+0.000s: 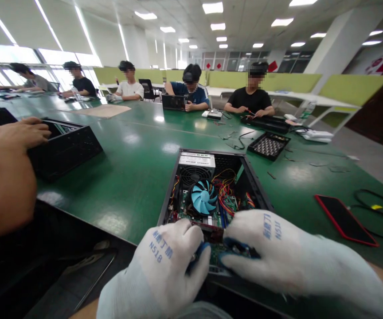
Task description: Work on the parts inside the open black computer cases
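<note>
An open black computer case (259, 188) lies on the green table in front of me. Inside it are a fan with blue blades (204, 197), a power supply (196, 164) and a bundle of coloured wires (226, 192). My left hand (171, 254), in a white glove, is over the case's near left part, fingers curled together; what they grip is hidden. At the near right part, my right hand (261, 248), gloved too, has its fingers bent down into the case around a dark part I cannot make out.
At the left, another person's hand (25, 133) rests on a second black case (65, 153). A red-edged phone (346, 219) and a black cable (377, 210) lie at the right. Behind are a black tray (268, 145) and several people seated across the green table (128, 146).
</note>
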`<move>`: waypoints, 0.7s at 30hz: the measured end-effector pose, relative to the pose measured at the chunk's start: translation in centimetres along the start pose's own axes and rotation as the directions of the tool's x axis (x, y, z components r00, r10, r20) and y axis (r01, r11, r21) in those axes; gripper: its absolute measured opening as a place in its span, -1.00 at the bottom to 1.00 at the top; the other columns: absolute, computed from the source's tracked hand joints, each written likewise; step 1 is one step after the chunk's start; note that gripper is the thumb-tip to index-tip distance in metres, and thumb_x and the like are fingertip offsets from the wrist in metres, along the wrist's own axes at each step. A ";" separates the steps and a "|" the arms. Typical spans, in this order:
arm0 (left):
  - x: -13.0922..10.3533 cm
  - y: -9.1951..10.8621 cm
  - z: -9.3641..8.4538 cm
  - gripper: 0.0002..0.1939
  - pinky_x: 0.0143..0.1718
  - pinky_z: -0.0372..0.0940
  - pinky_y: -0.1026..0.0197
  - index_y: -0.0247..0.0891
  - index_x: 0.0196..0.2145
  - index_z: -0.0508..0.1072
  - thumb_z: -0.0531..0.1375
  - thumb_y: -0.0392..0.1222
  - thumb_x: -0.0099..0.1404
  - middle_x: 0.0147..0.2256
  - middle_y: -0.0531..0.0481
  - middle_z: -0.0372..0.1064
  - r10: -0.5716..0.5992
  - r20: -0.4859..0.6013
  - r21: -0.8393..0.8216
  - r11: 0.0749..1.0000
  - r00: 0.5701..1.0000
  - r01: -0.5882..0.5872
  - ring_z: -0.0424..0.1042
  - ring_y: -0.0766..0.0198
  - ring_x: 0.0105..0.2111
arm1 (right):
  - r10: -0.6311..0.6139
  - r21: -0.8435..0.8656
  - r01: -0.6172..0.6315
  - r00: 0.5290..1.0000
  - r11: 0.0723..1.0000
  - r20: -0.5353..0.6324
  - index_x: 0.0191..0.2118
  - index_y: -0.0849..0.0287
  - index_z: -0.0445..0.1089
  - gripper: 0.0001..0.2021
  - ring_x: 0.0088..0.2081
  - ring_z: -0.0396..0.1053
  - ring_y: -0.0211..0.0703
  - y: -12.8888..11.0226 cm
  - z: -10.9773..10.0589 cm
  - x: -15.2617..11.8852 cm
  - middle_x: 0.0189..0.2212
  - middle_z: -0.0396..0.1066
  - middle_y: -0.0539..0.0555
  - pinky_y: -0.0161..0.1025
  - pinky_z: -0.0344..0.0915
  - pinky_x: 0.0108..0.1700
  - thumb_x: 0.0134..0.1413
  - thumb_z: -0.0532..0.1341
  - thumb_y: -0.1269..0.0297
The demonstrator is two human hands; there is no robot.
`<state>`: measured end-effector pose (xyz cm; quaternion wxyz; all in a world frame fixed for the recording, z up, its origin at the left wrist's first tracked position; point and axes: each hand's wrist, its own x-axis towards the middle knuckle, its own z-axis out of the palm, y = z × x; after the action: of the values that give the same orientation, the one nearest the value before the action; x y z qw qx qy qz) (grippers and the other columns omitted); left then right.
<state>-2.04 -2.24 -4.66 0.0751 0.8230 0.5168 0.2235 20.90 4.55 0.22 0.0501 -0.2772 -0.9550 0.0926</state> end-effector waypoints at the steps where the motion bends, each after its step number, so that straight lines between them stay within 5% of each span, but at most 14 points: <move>1: 0.1 0.0 0.0 -0.83 -0.40 0.17 0.09 -0.13 -0.33 0.28 0.05 -0.17 0.48 -0.34 0.04 0.38 -0.010 0.007 -0.004 1.000 1.000 0.010 0.42 0.17 -0.39 | 0.004 -0.033 -0.004 1.000 0.999 0.002 -0.15 0.10 0.53 -0.68 -0.26 0.48 -0.13 0.8 0.1 1.0 -0.27 0.55 0.07 -0.23 0.35 -0.17 0.36 0.19 -0.03; 6: 0.1 -0.1 0.1 -0.81 -0.42 0.09 0.09 -0.13 -0.36 0.25 0.08 -0.17 0.46 -0.37 0.05 0.36 -0.020 -0.016 0.015 1.000 1.000 0.020 0.36 0.20 -0.43 | -0.003 -0.368 -0.005 1.000 0.930 -0.020 0.36 0.40 0.27 -0.17 0.17 0.36 0.37 5.0 2.7 6.4 0.24 0.34 0.51 0.16 0.31 0.13 0.15 0.36 -0.09; 10: 0.0 0.0 0.1 -0.81 -0.44 0.08 0.11 -0.14 -0.37 0.26 0.09 -0.18 0.46 -0.38 0.06 0.35 -0.028 -0.035 0.007 1.000 0.999 0.028 0.35 0.23 -0.45 | 0.016 -0.408 0.037 0.992 0.912 0.127 0.48 0.34 0.08 0.07 0.34 0.19 0.40 6.5 4.6 9.4 0.42 0.10 0.49 0.14 0.24 0.22 -0.04 0.48 -0.08; 15: 0.0 0.1 0.1 -0.82 -0.43 0.09 0.11 -0.13 -0.36 0.28 0.10 -0.16 0.45 -0.37 0.05 0.35 -0.040 -0.030 0.008 0.999 0.999 0.040 0.37 0.21 -0.42 | -0.015 -0.486 0.050 0.997 0.872 0.074 0.44 0.27 0.17 -0.04 0.06 0.39 0.29 6.4 4.1 10.4 0.11 0.41 0.39 0.06 0.31 0.02 -0.01 0.46 -0.01; 21: 0.1 -0.1 0.2 -0.81 -0.41 0.10 0.10 -0.13 -0.36 0.27 0.09 -0.16 0.46 -0.37 0.05 0.35 -0.032 -0.021 0.000 0.999 0.999 0.032 0.38 0.20 -0.41 | 0.035 -0.532 0.002 0.998 0.847 0.059 -0.03 0.22 0.49 -0.51 -0.03 0.40 0.24 7.3 2.4 9.3 -0.07 0.44 0.31 -0.01 0.27 -0.08 -0.02 0.43 0.02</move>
<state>-1.98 -2.14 -4.85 0.0733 0.8123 0.5307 0.2306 16.51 15.22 -3.25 -0.0613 -0.2851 -0.9421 -0.1656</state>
